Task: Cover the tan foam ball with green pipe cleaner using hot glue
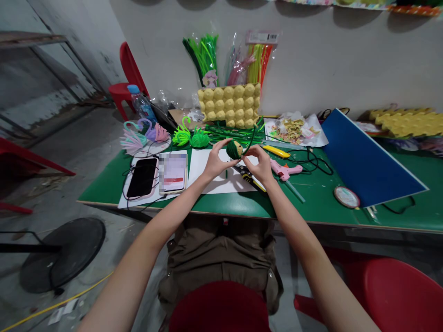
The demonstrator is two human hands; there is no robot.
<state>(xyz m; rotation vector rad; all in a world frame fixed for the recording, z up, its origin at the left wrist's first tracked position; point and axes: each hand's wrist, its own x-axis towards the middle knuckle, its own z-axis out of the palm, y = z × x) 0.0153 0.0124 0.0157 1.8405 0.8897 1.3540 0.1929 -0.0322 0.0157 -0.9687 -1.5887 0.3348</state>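
Observation:
My left hand (215,162) and my right hand (259,162) meet above a white sheet (221,182) on the green table (311,203). Between their fingertips sits a small yellow ball (234,149) partly wrapped in dark green pipe cleaner. The left hand cups the ball from the left. The right hand pinches the green pipe cleaner strand (252,140) that runs up and away from the ball. Under the right hand lies a black and yellow cutter (249,177).
Two phones (142,177) lie on paper at the left, with pipe-cleaner figures (145,136) behind them. A yellow foam block (230,105) and packs of pipe cleaners (207,55) stand against the wall. A pink glue gun (285,170), a blue board (367,161) and red chairs (398,286) are at the right.

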